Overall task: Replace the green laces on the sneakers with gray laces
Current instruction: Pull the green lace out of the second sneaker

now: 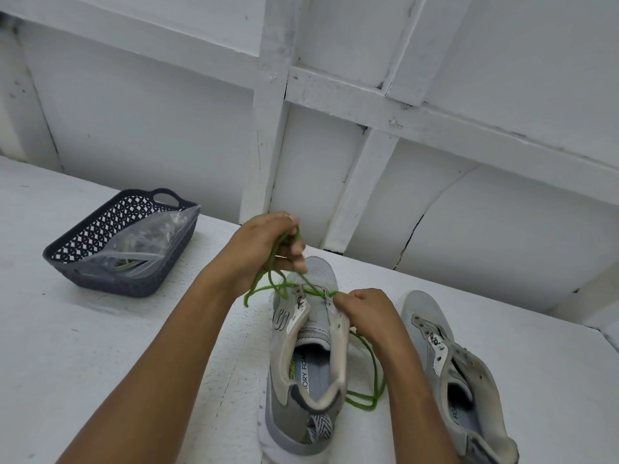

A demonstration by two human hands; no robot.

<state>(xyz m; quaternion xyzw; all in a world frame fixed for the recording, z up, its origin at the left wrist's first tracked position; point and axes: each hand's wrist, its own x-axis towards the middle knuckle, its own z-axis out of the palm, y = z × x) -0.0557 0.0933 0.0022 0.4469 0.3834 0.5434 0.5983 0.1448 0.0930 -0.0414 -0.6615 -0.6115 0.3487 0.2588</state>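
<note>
Two grey sneakers stand on the white table. The left sneaker (306, 373) has a green lace (268, 289) still threaded through its lowest eyelets near the toe. My left hand (268, 246) is raised above the toe, shut on loops of that lace. At the sneaker's right eyelet row, my right hand (366, 313) pinches the lace; more green lace (371, 386) trails down beside the shoe. The right sneaker (452, 370) has bare eyelets and no lace. A clear bag (140, 252) with pale laces inside lies in the basket.
A dark blue latticed basket (100, 229) sits at the back left of the table. A white panelled wall (368, 112) rises right behind the table. The table's right edge (603, 333) is close to the right sneaker.
</note>
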